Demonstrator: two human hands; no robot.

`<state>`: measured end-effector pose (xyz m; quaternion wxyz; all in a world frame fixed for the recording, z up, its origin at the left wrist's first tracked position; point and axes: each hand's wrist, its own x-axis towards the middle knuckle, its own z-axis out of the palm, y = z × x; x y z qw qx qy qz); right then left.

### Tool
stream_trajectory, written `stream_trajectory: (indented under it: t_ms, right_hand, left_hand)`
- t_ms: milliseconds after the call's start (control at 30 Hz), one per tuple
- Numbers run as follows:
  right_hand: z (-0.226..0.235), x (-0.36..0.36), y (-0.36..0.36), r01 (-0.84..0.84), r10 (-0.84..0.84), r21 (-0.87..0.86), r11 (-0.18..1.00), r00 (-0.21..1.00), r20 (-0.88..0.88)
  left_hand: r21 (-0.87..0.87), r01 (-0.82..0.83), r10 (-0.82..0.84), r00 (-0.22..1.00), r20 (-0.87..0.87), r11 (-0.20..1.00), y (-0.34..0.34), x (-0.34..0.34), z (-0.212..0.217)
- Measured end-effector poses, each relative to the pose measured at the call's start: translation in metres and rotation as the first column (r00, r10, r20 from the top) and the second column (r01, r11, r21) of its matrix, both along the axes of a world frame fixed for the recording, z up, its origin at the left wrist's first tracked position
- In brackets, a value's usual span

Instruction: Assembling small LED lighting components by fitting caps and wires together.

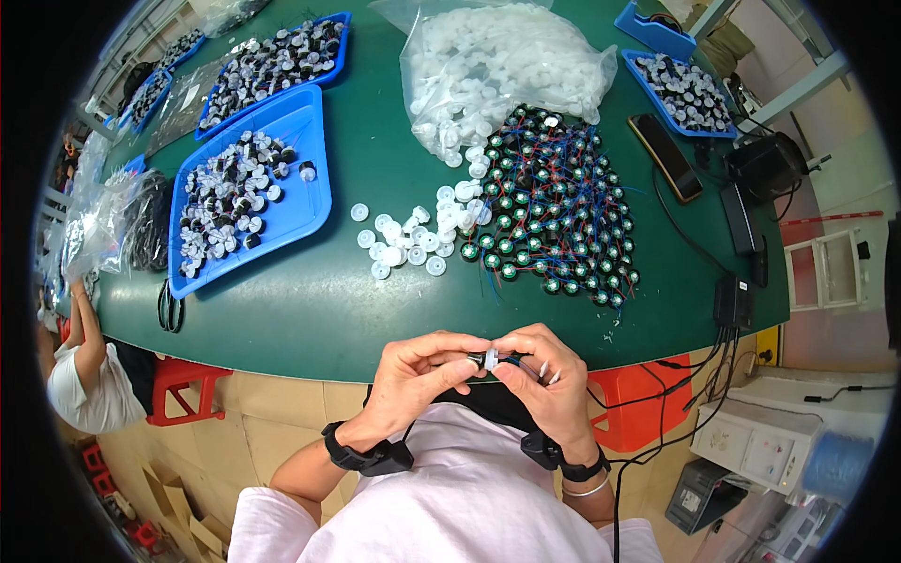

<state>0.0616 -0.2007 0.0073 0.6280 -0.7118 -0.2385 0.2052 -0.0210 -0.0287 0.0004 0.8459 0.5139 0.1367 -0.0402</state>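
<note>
Your left hand (413, 373) and right hand (544, 375) meet just off the near edge of the green surface (310, 310), fingertips pinched together on a small white cap (490, 357) and its wired part. Keep both pieces square and press evenly, elbows tucked, so the thin wires don't kink.

Green table (375, 178), blue trays (300, 206), white caps (404, 246)

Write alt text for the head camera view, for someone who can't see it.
Left hand and right hand pinch a small wired part together above a green table bearing white caps, wired green discs and blue trays.
</note>
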Motion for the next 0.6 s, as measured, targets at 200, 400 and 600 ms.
stream_trajectory:
  t_ms: [200, 400, 600]
  right_hand:
    - [-0.006, 0.002, -0.003, 0.013, 0.068, 0.240, 0.971, 0.943, -0.326]
    - [-0.007, 0.006, -0.009, -0.017, 0.162, 0.307, 0.951, 0.876, -0.454]
    - [-0.011, 0.007, -0.010, -0.073, 0.173, 0.272, 0.960, 0.914, -0.367]
  left_hand:
    - [-0.110, 0.006, -0.010, 0.999, -0.036, 0.994, -0.001, 0.003, 0.002]
    - [-0.180, 0.026, -0.043, 0.995, -0.090, 0.983, -0.002, 0.001, 0.001]
    - [-0.184, 0.037, -0.054, 0.995, -0.090, 0.982, 0.000, 0.001, -0.005]
